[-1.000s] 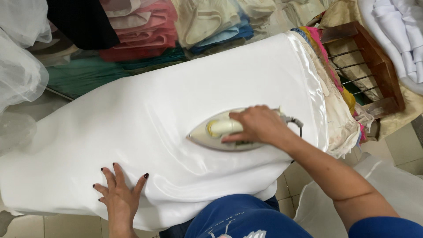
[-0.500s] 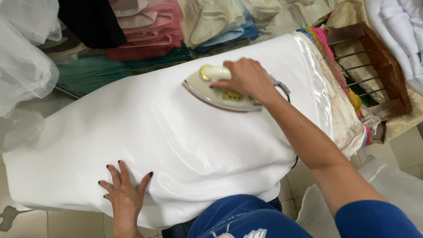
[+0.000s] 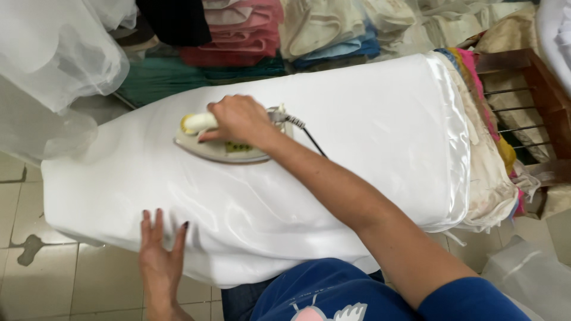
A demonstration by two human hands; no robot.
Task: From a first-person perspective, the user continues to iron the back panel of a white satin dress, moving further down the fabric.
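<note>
Now the right hand is closed around the handle of the iron, which sits flat on the white cloth toward its left end. Near the front edge, the left hand lies open, fingers spread, pressing the cloth.

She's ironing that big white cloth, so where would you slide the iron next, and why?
Probably back toward the right. The right hand holds the iron near the left part of the white cloth, and a wide stretch lies to the iron's right. The left hand lies flat on the cloth's near edge, so the fabric looks held for such a pass.
</note>
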